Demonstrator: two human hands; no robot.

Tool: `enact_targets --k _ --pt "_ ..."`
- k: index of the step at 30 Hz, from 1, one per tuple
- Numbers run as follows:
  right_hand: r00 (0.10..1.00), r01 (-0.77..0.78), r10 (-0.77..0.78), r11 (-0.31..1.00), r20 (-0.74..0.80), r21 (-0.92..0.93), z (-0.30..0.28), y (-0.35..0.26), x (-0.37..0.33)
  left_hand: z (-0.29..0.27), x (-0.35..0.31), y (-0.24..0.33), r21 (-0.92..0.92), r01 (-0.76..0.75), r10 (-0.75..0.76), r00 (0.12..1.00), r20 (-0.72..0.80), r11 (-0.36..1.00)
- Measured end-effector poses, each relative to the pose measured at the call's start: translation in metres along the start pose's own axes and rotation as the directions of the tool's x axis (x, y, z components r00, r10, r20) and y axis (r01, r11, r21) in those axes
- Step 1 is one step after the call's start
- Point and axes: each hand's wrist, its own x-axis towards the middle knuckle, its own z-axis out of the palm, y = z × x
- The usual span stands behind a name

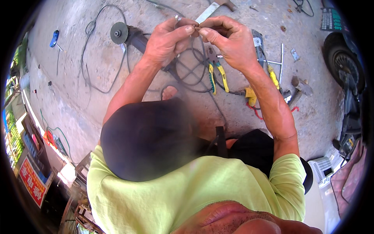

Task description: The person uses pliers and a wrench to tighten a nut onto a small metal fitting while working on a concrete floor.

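At the top centre my left hand (167, 42) and my right hand (235, 42) meet, thumbs and forefingers pinched together. Something small and brownish sits between the fingertips, too little of it showing to name. A ring is on a finger of my left hand. Beyond the fingertips lies a hammer (207, 12) with a flat pale handle. Below and between my hands, pliers (218, 73) with yellow grips rest on the concrete floor. An angle grinder (134, 38) with a grey disc lies just left of my left hand.
A black cable (82, 58) loops over the floor. Near my right forearm are a yellow-handled screwdriver (273, 77), a T-shaped metal rod (281, 58), a yellow plug (250, 96) and another hammer (302, 86). A blue-handled tool (54, 39) lies far left; a wheel (343, 58) stands right.
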Motion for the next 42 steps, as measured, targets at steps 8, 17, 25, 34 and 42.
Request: enact_targets --k 8,17,25,34,42 --pt "1.000 -0.005 0.005 1.000 -0.018 0.001 -0.002 0.004 0.001 0.001 -0.002 0.005 0.140 -0.045 0.043 0.999 0.018 0.989" --pt "0.986 -0.158 0.157 0.987 0.061 0.008 -0.004 -0.008 0.001 0.010 -0.008 0.009 0.525 -0.191 0.257 0.965 -0.054 0.829" --pt "0.921 -0.390 0.363 0.861 0.142 0.327 0.004 -0.003 -0.001 0.010 -0.010 0.008 0.683 -0.287 0.388 0.922 0.005 0.672" --pt "0.845 -0.522 0.525 0.766 0.103 0.376 0.018 -0.002 -0.002 0.011 -0.006 0.006 0.754 -0.476 0.518 0.829 0.212 0.453" --pt "0.868 -0.494 0.493 0.839 0.067 0.229 0.014 0.000 -0.005 0.016 -0.010 0.012 0.773 -0.380 0.418 0.894 0.165 0.508"
